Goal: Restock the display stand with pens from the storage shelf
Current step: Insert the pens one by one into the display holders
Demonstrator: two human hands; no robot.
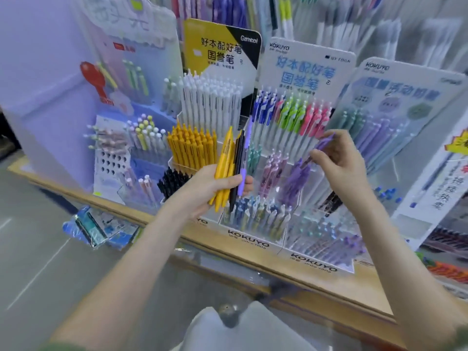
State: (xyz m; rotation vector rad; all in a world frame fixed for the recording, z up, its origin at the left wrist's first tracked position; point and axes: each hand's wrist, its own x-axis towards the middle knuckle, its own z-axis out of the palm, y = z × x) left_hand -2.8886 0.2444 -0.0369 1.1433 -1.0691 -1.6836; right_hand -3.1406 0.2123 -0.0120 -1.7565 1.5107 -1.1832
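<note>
My left hand [210, 188] grips a bundle of pens [229, 168]: several yellow ones, a black one and a purple-and-white one, held upright in front of the display stands. A single purple pen [323, 144] is pinched in my right hand [336, 158], its lower end pointing down at the compartment of purple pens [295, 182] in the clear Kokuyo display stand [249, 240]. That stand holds tiers of blue, green, pink, teal and purple pens. A neighbouring stand carries white pens, yellow pens [192, 146] and black pens [172, 182].
The stands sit along a wooden counter edge [228, 245]. More pen displays stand at the left [121, 153] and right [379, 133], with tall header cards behind. Wrapped packets [101, 229] hang below the counter at left. Grey floor lies beneath.
</note>
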